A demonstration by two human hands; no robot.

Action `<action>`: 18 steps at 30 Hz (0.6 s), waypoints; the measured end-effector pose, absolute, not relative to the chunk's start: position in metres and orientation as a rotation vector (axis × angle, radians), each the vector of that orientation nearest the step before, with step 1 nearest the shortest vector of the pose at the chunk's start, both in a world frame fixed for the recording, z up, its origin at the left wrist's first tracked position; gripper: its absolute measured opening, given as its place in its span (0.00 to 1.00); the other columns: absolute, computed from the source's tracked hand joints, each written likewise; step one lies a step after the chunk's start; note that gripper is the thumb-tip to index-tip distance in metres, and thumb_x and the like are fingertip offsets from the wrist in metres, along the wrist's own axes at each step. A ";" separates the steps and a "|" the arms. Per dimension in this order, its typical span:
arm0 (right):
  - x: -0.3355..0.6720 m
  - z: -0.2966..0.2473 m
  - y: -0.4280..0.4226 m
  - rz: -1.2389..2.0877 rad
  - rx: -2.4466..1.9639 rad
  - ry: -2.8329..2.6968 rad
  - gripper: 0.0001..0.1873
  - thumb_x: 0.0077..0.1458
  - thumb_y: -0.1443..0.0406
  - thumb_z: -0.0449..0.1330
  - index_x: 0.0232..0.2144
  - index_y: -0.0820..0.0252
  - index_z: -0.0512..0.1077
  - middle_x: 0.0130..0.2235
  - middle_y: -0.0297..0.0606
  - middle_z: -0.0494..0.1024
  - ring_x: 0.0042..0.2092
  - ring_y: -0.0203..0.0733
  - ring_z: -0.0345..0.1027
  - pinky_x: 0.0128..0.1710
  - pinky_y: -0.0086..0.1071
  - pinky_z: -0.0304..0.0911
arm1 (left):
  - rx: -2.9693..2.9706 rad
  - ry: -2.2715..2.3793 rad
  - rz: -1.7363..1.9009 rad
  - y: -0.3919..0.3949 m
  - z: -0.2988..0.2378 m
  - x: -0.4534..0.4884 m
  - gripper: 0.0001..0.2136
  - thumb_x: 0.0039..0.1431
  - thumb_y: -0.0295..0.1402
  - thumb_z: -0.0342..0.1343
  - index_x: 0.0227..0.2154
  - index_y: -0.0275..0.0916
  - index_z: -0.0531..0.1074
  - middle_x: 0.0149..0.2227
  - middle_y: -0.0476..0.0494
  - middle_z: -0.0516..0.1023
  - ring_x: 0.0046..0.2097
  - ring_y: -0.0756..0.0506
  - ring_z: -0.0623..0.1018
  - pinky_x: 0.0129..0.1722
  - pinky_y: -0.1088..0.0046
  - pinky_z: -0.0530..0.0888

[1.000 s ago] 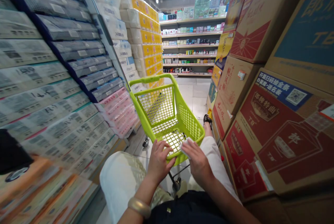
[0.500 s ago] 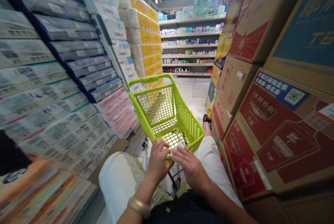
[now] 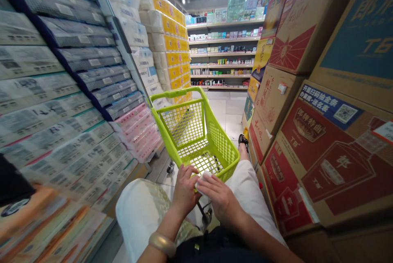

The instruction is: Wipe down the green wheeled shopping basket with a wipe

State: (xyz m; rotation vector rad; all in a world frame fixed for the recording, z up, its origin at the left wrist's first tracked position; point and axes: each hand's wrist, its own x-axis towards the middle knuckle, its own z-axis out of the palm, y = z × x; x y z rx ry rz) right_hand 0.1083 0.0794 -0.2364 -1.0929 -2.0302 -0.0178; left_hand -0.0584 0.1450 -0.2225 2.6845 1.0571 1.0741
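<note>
A small lime-green shopping cart (image 3: 196, 132) stands in a narrow store aisle right in front of my knees. My left hand (image 3: 184, 187) curls its fingers over the cart's near rim. My right hand (image 3: 216, 197) lies flat on a small white cloth or tissue (image 3: 202, 176) and presses it against that same rim, beside the left hand. A pale bangle (image 3: 162, 243) sits on my left wrist. My legs in white trousers flank the cart, and the basket looks empty.
Stacked packs of tissue paper (image 3: 70, 103) wall the left side. Brown and red cardboard cartons (image 3: 322, 140) are piled high on the right. Shelves of small bottles and boxes (image 3: 222, 56) close the far end of the tiled aisle.
My right hand has slid left along the cart's near rim with the white cloth, ending close against the left hand. The left hand and the cart have barely moved.
</note>
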 end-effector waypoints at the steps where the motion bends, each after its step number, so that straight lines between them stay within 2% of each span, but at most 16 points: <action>1: 0.112 -0.237 0.080 -0.032 -1.100 -2.016 0.28 0.57 0.76 0.48 0.56 0.54 0.69 0.55 0.40 0.76 0.62 0.41 0.64 0.60 0.45 0.62 | 2.685 1.064 1.068 0.145 -0.222 -0.059 0.03 0.53 0.32 0.59 0.31 0.41 0.75 0.39 0.42 0.74 0.50 0.37 0.71 0.60 0.44 0.62; 7: 0.152 -0.241 0.090 -0.197 -1.335 -1.652 0.28 0.56 0.78 0.46 0.54 0.57 0.72 0.53 0.44 0.78 0.60 0.48 0.67 0.59 0.52 0.63 | 2.647 1.103 1.045 0.142 -0.218 -0.056 0.03 0.51 0.30 0.61 0.27 0.42 0.73 0.39 0.43 0.75 0.50 0.37 0.72 0.61 0.42 0.60; 10: 0.129 -0.237 0.083 -0.153 -1.248 -1.798 0.28 0.56 0.78 0.47 0.54 0.56 0.72 0.53 0.41 0.78 0.60 0.47 0.67 0.58 0.50 0.65 | 2.648 1.098 1.057 0.142 -0.218 -0.055 0.01 0.52 0.30 0.59 0.28 0.42 0.74 0.39 0.43 0.75 0.50 0.37 0.71 0.61 0.42 0.60; 14: 0.102 -0.231 0.076 -0.042 -1.066 -2.052 0.25 0.59 0.75 0.48 0.55 0.55 0.70 0.55 0.38 0.77 0.61 0.43 0.66 0.59 0.45 0.65 | 2.667 1.072 1.072 0.143 -0.221 -0.058 0.04 0.54 0.29 0.55 0.31 0.41 0.75 0.39 0.41 0.75 0.50 0.37 0.71 0.60 0.43 0.61; 18: 0.131 -0.236 0.082 -0.120 -1.177 -1.885 0.28 0.57 0.78 0.46 0.54 0.56 0.71 0.53 0.41 0.78 0.60 0.44 0.66 0.59 0.49 0.64 | 2.661 1.098 1.041 0.142 -0.219 -0.058 0.02 0.51 0.30 0.60 0.29 0.41 0.74 0.39 0.42 0.75 0.50 0.37 0.72 0.60 0.42 0.61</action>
